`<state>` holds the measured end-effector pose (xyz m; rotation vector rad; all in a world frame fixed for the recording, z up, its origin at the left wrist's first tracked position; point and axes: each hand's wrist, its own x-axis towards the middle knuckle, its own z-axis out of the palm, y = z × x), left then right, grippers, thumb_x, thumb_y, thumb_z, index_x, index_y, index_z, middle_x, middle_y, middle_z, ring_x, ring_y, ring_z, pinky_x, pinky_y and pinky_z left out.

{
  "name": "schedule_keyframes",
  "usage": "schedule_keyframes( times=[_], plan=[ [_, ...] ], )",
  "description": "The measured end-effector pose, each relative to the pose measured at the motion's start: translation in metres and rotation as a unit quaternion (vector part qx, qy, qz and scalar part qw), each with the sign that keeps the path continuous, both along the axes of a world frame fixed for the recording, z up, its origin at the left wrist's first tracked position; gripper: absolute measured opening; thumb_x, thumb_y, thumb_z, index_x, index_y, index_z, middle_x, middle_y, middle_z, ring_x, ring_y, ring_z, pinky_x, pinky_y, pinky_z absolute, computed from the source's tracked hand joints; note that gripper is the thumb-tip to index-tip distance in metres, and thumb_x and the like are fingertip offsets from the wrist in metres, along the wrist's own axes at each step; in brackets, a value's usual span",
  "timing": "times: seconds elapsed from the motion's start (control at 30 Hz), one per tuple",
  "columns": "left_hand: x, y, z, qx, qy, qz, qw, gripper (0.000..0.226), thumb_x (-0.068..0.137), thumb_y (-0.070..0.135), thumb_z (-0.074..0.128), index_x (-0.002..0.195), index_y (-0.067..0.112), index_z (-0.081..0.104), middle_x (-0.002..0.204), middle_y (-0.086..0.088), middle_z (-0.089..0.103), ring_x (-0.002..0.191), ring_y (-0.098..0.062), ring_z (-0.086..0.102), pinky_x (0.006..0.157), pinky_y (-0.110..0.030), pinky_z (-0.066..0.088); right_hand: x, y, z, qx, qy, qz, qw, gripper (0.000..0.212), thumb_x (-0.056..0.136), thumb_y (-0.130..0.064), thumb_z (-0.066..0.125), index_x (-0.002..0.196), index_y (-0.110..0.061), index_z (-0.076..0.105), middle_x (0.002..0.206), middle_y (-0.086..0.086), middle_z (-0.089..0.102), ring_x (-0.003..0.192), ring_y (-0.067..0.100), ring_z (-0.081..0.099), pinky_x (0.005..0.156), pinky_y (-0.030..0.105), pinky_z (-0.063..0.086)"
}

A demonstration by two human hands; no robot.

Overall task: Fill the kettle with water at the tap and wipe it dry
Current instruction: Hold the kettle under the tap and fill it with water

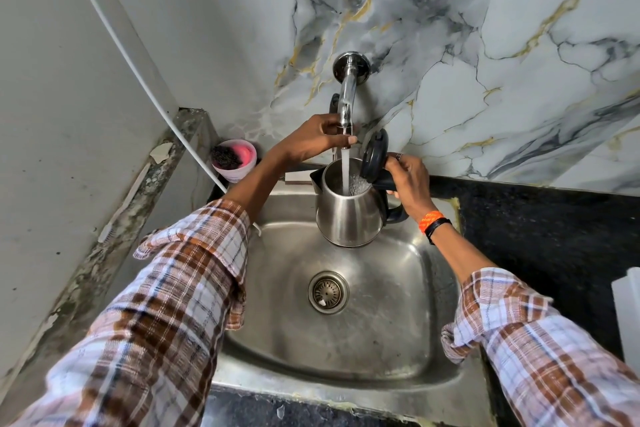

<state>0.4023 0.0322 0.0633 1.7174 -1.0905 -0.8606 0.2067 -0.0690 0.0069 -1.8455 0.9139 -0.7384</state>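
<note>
A steel kettle (348, 215) with a black handle hangs upright over the sink, its black lid (374, 154) flipped open. My right hand (410, 184) grips the handle. Water runs from the chrome tap (346, 104) straight into the kettle's mouth and bubbles inside. My left hand (318, 139) is wrapped around the lower end of the tap, just above the kettle.
The steel sink (398, 315) has a round drain (328, 292) in the middle. A pink tub (233, 159) with a scrubber stands at the back left corner. Black counter (540, 229) runs to the right, with a white object (628, 315) at its edge. A white hose (138, 73) runs down the left wall.
</note>
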Motion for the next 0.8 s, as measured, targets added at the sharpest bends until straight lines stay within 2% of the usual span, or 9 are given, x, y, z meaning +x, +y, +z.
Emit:
schedule_keyframes(
  times=[0.1, 0.2, 0.33, 0.4, 0.53, 0.63, 0.7, 0.77, 0.8],
  plan=[
    [0.001, -0.001, -0.002, -0.003, 0.006, -0.002, 1.0, 0.036, 0.09, 0.016, 0.076, 0.122, 0.001, 0.068, 0.123, -0.011, 0.074, 0.114, -0.022, 0.072, 0.105, -0.032, 0.055, -0.001, 0.001, 0.001, 0.005, -0.006, 0.001, 1.0, 0.04, 0.074, -0.06, 0.052, 0.046, -0.032, 0.056, 0.048, -0.009, 0.047, 0.055, 0.015, 0.043, 0.064, 0.036, 0.037],
    [-0.001, -0.001, -0.003, -0.01, 0.012, 0.003, 1.0, 0.035, 0.091, 0.012, 0.075, 0.121, -0.003, 0.067, 0.122, -0.013, 0.074, 0.113, -0.019, 0.072, 0.101, -0.028, 0.056, -0.002, 0.002, 0.002, 0.01, -0.008, -0.001, 1.0, 0.041, 0.075, -0.061, 0.053, 0.045, -0.033, 0.053, 0.043, -0.011, 0.042, 0.054, 0.015, 0.04, 0.061, 0.035, 0.035],
    [-0.003, 0.0, -0.003, -0.013, 0.018, 0.011, 1.0, 0.037, 0.091, 0.008, 0.074, 0.123, -0.007, 0.065, 0.123, -0.014, 0.073, 0.104, -0.011, 0.072, 0.092, -0.019, 0.057, -0.003, 0.005, 0.007, 0.004, -0.005, 0.003, 1.0, 0.042, 0.075, -0.062, 0.05, 0.042, -0.036, 0.05, 0.037, -0.014, 0.04, 0.044, 0.005, 0.034, 0.057, 0.035, 0.027],
    [-0.003, 0.0, -0.005, -0.014, 0.017, 0.018, 1.0, 0.037, 0.09, 0.007, 0.074, 0.123, -0.007, 0.065, 0.123, -0.016, 0.073, 0.105, -0.012, 0.072, 0.093, -0.02, 0.057, -0.004, 0.007, 0.009, 0.004, -0.006, 0.005, 1.0, 0.041, 0.075, -0.062, 0.05, 0.041, -0.038, 0.051, 0.036, -0.016, 0.041, 0.043, 0.004, 0.036, 0.056, 0.034, 0.026],
    [-0.004, 0.0, -0.008, -0.013, 0.009, 0.038, 0.999, 0.033, 0.087, 0.013, 0.079, 0.116, 0.0, 0.071, 0.115, -0.013, 0.077, 0.114, -0.021, 0.072, 0.108, -0.037, 0.053, -0.006, 0.011, 0.013, 0.005, -0.006, 0.005, 1.0, 0.038, 0.074, -0.064, 0.048, 0.042, -0.043, 0.055, 0.036, -0.019, 0.045, 0.042, 0.001, 0.039, 0.055, 0.033, 0.026],
    [-0.007, 0.001, -0.008, -0.013, 0.005, 0.059, 0.998, 0.033, 0.08, 0.021, 0.085, 0.108, 0.006, 0.076, 0.108, -0.009, 0.08, 0.111, -0.021, 0.073, 0.11, -0.044, 0.051, -0.005, 0.014, 0.014, 0.004, -0.004, 0.002, 1.0, 0.037, 0.073, -0.065, 0.047, 0.043, -0.044, 0.055, 0.037, -0.02, 0.046, 0.043, 0.001, 0.041, 0.056, 0.035, 0.026],
    [-0.01, 0.002, -0.005, -0.006, -0.005, 0.083, 0.997, 0.034, 0.075, 0.029, 0.089, 0.101, 0.01, 0.077, 0.101, -0.004, 0.081, 0.104, -0.016, 0.075, 0.104, -0.037, 0.055, -0.004, 0.015, 0.014, -0.002, -0.002, -0.001, 1.0, 0.037, 0.073, -0.066, 0.047, 0.044, -0.046, 0.055, 0.038, -0.021, 0.047, 0.044, 0.001, 0.041, 0.056, 0.035, 0.026],
    [-0.016, 0.002, -0.001, 0.007, -0.031, 0.12, 0.992, 0.033, 0.07, 0.036, 0.092, 0.088, 0.016, 0.073, 0.091, 0.002, 0.079, 0.089, -0.01, 0.074, 0.088, -0.026, 0.056, -0.003, 0.015, 0.014, -0.007, -0.003, -0.002, 1.0, 0.038, 0.074, -0.067, 0.047, 0.043, -0.045, 0.055, 0.038, -0.02, 0.047, 0.043, 0.001, 0.041, 0.055, 0.035, 0.026],
    [-0.02, 0.001, 0.0, 0.011, -0.047, 0.145, 0.988, 0.035, 0.067, 0.04, 0.093, 0.082, 0.019, 0.069, 0.087, 0.002, 0.077, 0.084, -0.01, 0.072, 0.081, -0.026, 0.054, -0.002, 0.014, 0.014, -0.005, -0.007, -0.003, 1.0, 0.04, 0.073, -0.067, 0.047, 0.043, -0.041, 0.055, 0.037, -0.018, 0.046, 0.043, 0.002, 0.041, 0.055, 0.035, 0.026]
  ],
)
